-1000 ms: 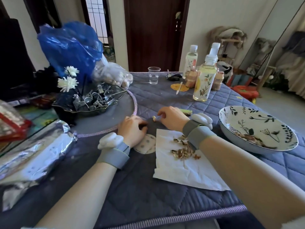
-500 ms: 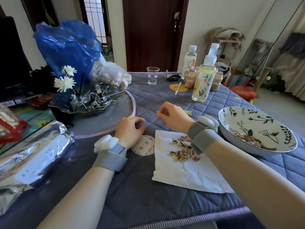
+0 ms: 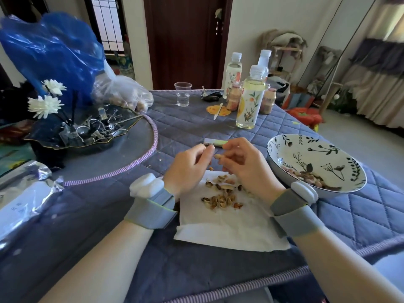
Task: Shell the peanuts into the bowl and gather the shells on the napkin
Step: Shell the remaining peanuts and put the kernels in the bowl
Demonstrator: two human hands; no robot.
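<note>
Both hands meet above the far edge of the white napkin [image 3: 229,228]. My right hand [image 3: 242,165] pinches a tan peanut [image 3: 218,156] between thumb and fingers. My left hand [image 3: 188,169] has its fingertips up against the same peanut from the left. A heap of broken shells [image 3: 223,193] lies on the napkin just below the hands. The white bowl with a dark leaf pattern [image 3: 328,149] stands to the right, with several shelled kernels [image 3: 306,178] along its near side.
A clear bag of peanuts [image 3: 122,95] lies at the back left beside a blue plastic bag [image 3: 54,53]. A dark tray of metal clips and white flowers [image 3: 76,132] sits left. Bottles [image 3: 249,99], a plastic cup [image 3: 183,94] and a small green tube [image 3: 215,142] stand behind the hands.
Both hands have come off the table and drawn back over the napkin. The right hand carried a peanut along, and the left hand has joined it at the nut.
</note>
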